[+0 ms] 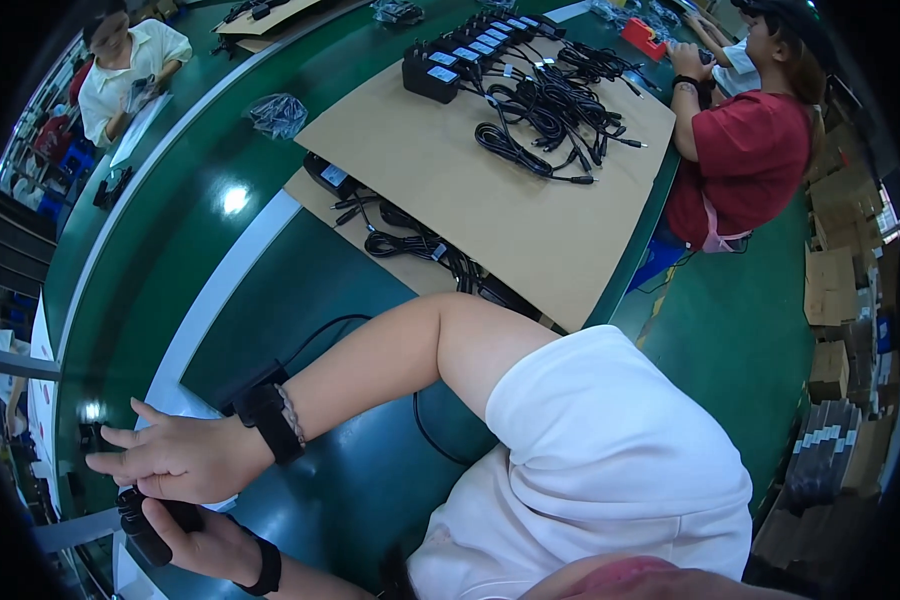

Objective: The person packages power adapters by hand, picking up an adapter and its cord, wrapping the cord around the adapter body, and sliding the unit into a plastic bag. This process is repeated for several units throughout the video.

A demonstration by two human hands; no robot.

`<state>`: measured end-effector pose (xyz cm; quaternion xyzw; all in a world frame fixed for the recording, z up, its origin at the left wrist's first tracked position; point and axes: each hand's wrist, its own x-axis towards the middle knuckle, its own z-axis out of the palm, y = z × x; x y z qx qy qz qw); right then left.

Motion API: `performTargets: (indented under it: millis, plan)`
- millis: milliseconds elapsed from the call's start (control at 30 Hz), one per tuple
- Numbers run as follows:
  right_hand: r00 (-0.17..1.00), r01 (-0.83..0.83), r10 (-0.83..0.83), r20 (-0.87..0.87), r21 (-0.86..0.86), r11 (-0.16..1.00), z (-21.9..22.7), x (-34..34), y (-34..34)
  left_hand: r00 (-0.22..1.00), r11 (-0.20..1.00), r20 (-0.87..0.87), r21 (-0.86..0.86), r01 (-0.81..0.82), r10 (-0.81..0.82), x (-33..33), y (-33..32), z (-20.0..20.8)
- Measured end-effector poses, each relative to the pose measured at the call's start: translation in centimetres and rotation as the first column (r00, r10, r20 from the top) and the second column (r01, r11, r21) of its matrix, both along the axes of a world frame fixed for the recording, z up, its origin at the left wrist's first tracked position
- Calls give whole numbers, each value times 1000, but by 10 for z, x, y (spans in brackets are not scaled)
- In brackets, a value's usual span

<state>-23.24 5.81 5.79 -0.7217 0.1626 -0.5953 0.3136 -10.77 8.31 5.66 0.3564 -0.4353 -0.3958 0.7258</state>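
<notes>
At the lower left, my left hand [210, 545] is closed around a black power adapter [146, 528], its thumb lying along the near side. My right hand [195, 458] is stretched out just above it, fingers spread and apart. Whether its underside touches the adapter is hidden. Black bands circle both wrists. A black cord [320, 328] runs up past my right wrist; where it ends is hidden behind the arm.
A cardboard sheet [410, 180] beyond my right arm carries several black adapters [432, 76] with coiled cables [550, 110]. More adapters lie beneath it. A plastic bag [277, 115] rests on the green conveyor [180, 200]. Co-workers sit at the far left and right; cartons [832, 285] line the right.
</notes>
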Motion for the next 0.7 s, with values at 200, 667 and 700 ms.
performTargets:
  millis: [200,667,700]
  plan:
    - [835,496,-531,-146,-220,840,-3,12,-3,996,992,-14,93,85,-84,23,-12,-5]
    - [860,-503,492,134,386,773,-9,0,-19,960,990,280,-137,38,1,38,-23,-16]
    - [936,-351,344,76,275,895,-10,10,-12,962,987,270,-141,81,-41,28,-16,-6]
